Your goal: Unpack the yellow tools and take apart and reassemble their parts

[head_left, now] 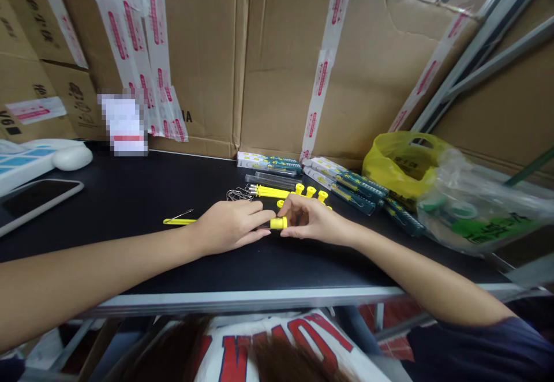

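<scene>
My left hand (236,223) is closed over a slim spring scale, its fingers hiding the middle. A yellow end cap (278,223) shows past its fingertips, beside a short bit of clear tube. To the left of the hand a yellow strip (178,221) with a thin wire hook sticks out, seemingly part of the same piece. My right hand (309,218) pinches at the cap with thumb and fingers. Just beyond lie a heap of wire hooks (239,195), yellow rods (272,192), clear tubes (272,181) and several loose yellow caps (310,191).
Printed narrow boxes (346,180) lie at the back, near a yellow plastic bag (389,163) and a clear bag (480,209) on the right. A phone (38,200) and a white device (47,160) are at left. Cardboard (281,82) walls the back of the black table (208,275).
</scene>
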The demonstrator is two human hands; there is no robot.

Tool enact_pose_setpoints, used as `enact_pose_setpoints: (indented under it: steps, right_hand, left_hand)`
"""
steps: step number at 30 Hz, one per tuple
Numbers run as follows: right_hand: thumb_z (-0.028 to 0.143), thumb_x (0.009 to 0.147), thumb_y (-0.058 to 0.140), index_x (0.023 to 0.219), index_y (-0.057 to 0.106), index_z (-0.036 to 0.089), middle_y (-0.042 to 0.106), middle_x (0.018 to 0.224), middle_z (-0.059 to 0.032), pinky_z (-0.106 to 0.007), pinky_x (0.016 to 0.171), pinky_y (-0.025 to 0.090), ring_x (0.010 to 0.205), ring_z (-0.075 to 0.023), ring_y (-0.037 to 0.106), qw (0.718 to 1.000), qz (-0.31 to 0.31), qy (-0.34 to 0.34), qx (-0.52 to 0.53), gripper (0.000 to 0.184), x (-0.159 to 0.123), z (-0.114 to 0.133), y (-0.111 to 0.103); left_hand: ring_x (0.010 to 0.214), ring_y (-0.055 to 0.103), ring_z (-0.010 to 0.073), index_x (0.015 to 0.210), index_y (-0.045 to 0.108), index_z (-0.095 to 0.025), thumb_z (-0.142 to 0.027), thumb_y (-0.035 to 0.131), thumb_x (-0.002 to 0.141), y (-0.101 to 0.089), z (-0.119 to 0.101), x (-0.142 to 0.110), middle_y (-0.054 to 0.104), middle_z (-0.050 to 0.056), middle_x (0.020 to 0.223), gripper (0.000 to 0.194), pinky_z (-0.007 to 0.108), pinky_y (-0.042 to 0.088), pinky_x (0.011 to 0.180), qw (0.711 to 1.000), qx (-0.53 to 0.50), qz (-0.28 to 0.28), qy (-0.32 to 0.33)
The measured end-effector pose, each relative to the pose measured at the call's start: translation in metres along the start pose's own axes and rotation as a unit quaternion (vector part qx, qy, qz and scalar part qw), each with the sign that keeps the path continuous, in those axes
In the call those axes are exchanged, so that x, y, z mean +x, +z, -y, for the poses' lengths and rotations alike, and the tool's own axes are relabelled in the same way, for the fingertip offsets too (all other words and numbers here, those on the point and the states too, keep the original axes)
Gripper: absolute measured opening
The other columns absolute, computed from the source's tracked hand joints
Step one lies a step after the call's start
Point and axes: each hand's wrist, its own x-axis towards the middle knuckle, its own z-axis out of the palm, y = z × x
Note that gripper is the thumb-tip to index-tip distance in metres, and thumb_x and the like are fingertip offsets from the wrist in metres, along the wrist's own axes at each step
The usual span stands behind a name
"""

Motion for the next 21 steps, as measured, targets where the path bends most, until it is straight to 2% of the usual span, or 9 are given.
enact_pose_setpoints:
  steps: [8,12,15,21]
  right_hand:
    - [0.037,0.072,0.074,0.088,0.051,0.017,0.058,0.07,0.0033,-0.022,0.055,0.043,0.06,-0.0093,0.053,0.997,-0.049,-0.002,0.062,0.034,0.002,-0.009,0.008]
    - [0.041,0.073,0.074,0.087,0.052,0.017,0.055,0.069,0.0035,-0.022,0.055,0.04,0.059,-0.0089,0.05,0.993,-0.063,-0.003,0.099,0.036,0.005,-0.014,0.011]
    - [0.047,0.081,0.065,0.085,0.052,0.016,0.058,0.069,0.0012,-0.023,0.056,0.039,0.059,-0.0095,0.05,0.993,-0.059,0.008,0.101,0.034,0.007,-0.016,0.01]
    - [0.053,0.094,0.04,0.068,0.051,0.016,0.053,0.06,0.0013,-0.023,0.055,0.034,0.054,-0.0088,0.042,0.998,-0.055,0.024,0.002,0.047,0.005,-0.02,0.007]
  left_hand:
    - [0.094,0.064,0.0171,0.119,0.054,-0.02,-0.042,0.047,0.094,0.004,0.005,-0.001,0.066,0.004,0.1,0.034,0.025,0.05,0.077,0.994,-0.096,-0.001,-0.049]
    - [0.098,0.063,0.017,0.125,0.047,-0.018,-0.031,0.052,0.09,0.004,0.007,-0.001,0.065,0.006,0.108,0.037,0.027,0.05,0.084,0.989,-0.134,-0.035,-0.043]
    - [0.098,0.062,0.0171,0.126,0.045,-0.016,-0.022,0.05,0.089,0.004,0.007,0.0,0.065,0.007,0.107,0.038,0.027,0.049,0.083,0.99,-0.123,-0.057,-0.036]
    - [0.097,0.059,0.0206,0.13,0.041,-0.019,-0.027,0.047,0.095,0.003,0.006,0.001,0.063,0.007,0.106,0.036,0.031,0.048,0.082,0.998,-0.021,-0.063,-0.016]
